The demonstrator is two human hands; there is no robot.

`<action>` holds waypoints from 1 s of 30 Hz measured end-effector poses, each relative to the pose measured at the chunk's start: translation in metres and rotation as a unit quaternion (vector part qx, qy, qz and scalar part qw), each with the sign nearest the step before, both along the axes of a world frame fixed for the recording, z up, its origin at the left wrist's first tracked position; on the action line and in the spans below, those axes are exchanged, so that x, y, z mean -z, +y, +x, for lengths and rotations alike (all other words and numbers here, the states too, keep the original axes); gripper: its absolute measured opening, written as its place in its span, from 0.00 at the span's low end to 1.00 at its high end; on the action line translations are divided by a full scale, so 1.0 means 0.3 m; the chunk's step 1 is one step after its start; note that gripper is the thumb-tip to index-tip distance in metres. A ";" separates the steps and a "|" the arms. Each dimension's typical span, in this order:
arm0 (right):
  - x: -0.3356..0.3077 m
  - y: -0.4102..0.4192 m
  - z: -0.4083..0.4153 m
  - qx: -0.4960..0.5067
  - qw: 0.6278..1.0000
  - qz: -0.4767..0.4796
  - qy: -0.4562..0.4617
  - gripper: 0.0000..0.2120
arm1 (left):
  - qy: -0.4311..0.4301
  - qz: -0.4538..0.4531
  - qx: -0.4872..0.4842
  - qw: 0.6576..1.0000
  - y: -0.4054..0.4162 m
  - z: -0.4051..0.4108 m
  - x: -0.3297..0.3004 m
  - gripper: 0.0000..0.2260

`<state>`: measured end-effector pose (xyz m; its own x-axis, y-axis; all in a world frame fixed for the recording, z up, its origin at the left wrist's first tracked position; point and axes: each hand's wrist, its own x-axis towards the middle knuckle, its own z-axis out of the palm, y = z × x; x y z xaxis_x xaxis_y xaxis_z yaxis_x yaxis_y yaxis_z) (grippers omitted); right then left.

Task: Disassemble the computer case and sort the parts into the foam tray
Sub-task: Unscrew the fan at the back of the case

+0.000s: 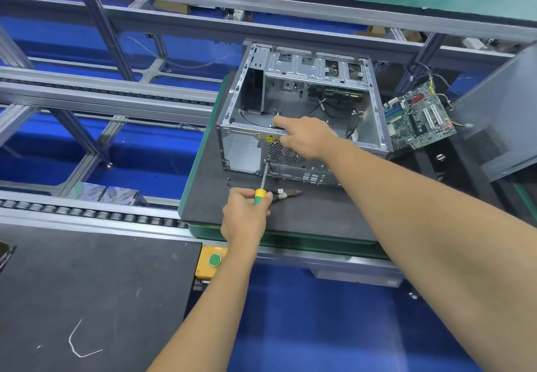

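Left hand: the left hand (244, 215) is wrapped around the yellow-and-green handle of the screwdriver (262, 181), whose shaft runs up and away from the knuckles to a screw by the rear fan grille (283, 152).
Right hand: the right hand (305, 136) rests on the top rear rail of the computer case (299, 104), index finger stretched along the edge, the other fingers loosely bent over the rail.
Case: open, side panel off, standing on the dark foam mat (305, 215) just beyond both hands.
Motherboard: the motherboard (418, 119) lies already out, well to the right of the bracing hand.
Cutters: a pair of cutters (286, 194) lies on the mat just right of the driving hand.
Step, as I judge it: backing out a rear-panel screw.
Doing it well: keep the shaft in line with the screw, press inward while turning, hold the rail firm so the case cannot slide.
Risk: a tilted tip may cam out.
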<state>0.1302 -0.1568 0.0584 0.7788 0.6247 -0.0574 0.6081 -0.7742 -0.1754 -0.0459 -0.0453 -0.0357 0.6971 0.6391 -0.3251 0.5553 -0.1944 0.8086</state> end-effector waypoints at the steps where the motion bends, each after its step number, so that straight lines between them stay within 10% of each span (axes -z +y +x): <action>1: -0.001 0.000 0.000 -0.001 1.000 0.000 0.001 0.09 | 0.003 0.024 -0.008 1.000 -0.009 -0.009 0.002 0.15; 7: -0.004 0.002 -0.001 0.006 1.000 -0.001 0.008 0.10 | -0.109 -0.160 -0.038 0.980 -0.044 -0.011 0.033 0.12; 10: -0.005 0.001 -0.001 0.003 1.000 0.000 0.006 0.12 | -0.095 -0.511 -0.045 0.853 0.002 -0.010 0.022 0.13; 13: -0.001 0.001 -0.001 -0.001 1.000 0.002 0.002 0.12 | -0.082 -0.614 -0.002 0.785 0.052 -0.008 0.035 0.15; 19: -0.008 0.001 0.003 0.009 1.000 -0.005 0.006 0.14 | -0.098 -0.346 0.001 0.933 -0.006 0.018 0.033 0.19; 26: -0.002 0.014 0.019 0.010 1.000 -0.024 0.007 0.23 | -0.076 -0.168 -0.001 0.983 0.026 -0.006 0.060 0.11; 30: 0.007 0.016 0.023 0.001 1.000 -0.024 0.002 0.22 | -0.077 -0.291 -0.010 0.954 0.004 0.006 0.045 0.16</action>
